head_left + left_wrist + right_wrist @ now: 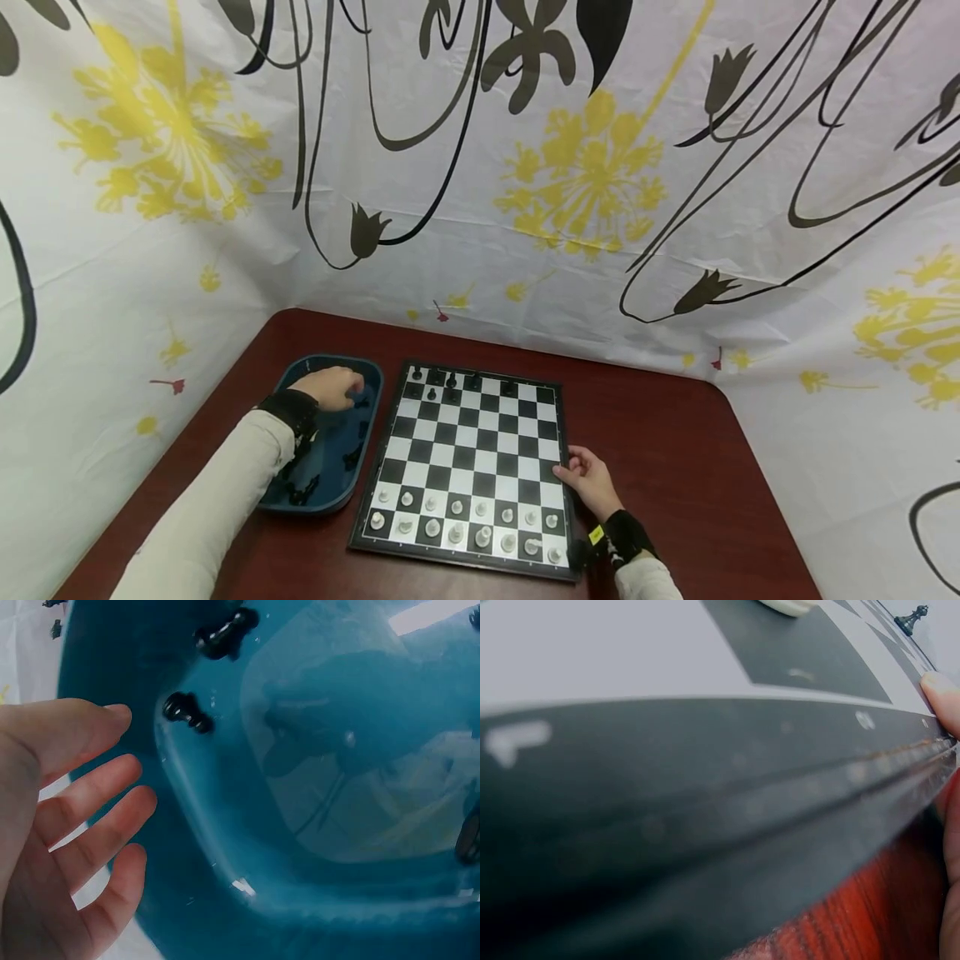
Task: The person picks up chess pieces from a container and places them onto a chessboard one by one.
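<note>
A black-and-white chessboard (480, 433) lies on the red-brown table. White pieces (457, 529) fill its two near rows, and several black pieces (451, 382) stand on the far row. My left hand (341, 392) hovers inside the blue tray (330, 492) at the board's left. In the left wrist view its fingers (112, 802) are spread and hold nothing, close to two loose black pieces (187, 712) (225, 634) lying in the tray (337, 787). My right hand (573, 475) rests against the board's right edge, a fingertip (939, 694) touching the black border (705, 787).
A white curtain with yellow flowers and black stems (585, 175) closes in the table on the back and both sides. More black pieces (352, 457) lie in the tray's near part. Bare tabletop (675, 450) stretches to the right of the board.
</note>
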The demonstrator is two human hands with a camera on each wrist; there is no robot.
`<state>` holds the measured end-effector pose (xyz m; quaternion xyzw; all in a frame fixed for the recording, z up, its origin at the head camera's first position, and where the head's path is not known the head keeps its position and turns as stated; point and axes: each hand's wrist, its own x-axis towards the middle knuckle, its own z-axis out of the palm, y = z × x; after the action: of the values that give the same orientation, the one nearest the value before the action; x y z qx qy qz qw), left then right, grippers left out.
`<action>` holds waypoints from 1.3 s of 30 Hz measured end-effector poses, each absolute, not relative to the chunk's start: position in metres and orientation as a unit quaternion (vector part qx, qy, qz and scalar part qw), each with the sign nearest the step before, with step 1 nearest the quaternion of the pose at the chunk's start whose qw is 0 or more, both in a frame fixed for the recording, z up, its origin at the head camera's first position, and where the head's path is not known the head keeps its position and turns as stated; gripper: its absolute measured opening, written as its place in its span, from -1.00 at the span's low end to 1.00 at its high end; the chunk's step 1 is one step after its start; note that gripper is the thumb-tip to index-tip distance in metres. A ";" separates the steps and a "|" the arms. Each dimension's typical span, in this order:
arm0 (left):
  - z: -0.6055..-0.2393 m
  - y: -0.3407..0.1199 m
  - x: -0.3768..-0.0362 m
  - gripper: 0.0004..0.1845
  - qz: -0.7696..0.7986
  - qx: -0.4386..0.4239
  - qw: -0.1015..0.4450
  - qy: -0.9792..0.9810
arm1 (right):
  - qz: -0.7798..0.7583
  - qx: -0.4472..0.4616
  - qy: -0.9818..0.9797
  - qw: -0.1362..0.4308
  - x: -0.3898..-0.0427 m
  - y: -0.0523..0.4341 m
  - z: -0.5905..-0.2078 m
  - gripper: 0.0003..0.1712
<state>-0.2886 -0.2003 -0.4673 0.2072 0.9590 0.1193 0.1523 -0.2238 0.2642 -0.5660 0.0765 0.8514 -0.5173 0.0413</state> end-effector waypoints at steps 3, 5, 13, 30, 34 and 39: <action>-0.479 -0.201 -0.289 -0.78 0.122 0.194 0.143 0.963 | -0.522 0.082 0.848 0.043 -0.223 0.264 -0.568 -0.46; -0.489 -0.202 -0.289 -0.79 0.112 0.187 0.132 0.967 | -0.521 0.084 0.848 0.043 -0.223 0.264 -0.568 -0.45; -0.508 -0.196 -0.287 -0.84 0.093 0.170 0.084 0.977 | -0.516 0.082 0.852 0.042 -0.223 0.264 -0.568 -0.45; -0.518 -0.183 -0.290 -0.81 0.063 0.154 0.050 0.985 | -0.511 0.088 0.854 0.043 -0.224 0.263 -0.566 -0.46; -0.518 -0.187 -0.293 -0.88 0.076 0.163 0.045 0.983 | -0.511 0.087 0.854 0.043 -0.224 0.262 -0.566 -0.46; -0.503 -0.195 -0.301 -0.92 0.099 0.172 0.030 0.980 | -0.510 0.087 0.855 0.043 -0.224 0.262 -0.566 -0.47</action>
<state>-0.3014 -0.1947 -0.5028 0.1720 0.9796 0.0994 0.0297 -0.2243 0.2625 -0.5661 0.0869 0.8545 -0.5102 0.0433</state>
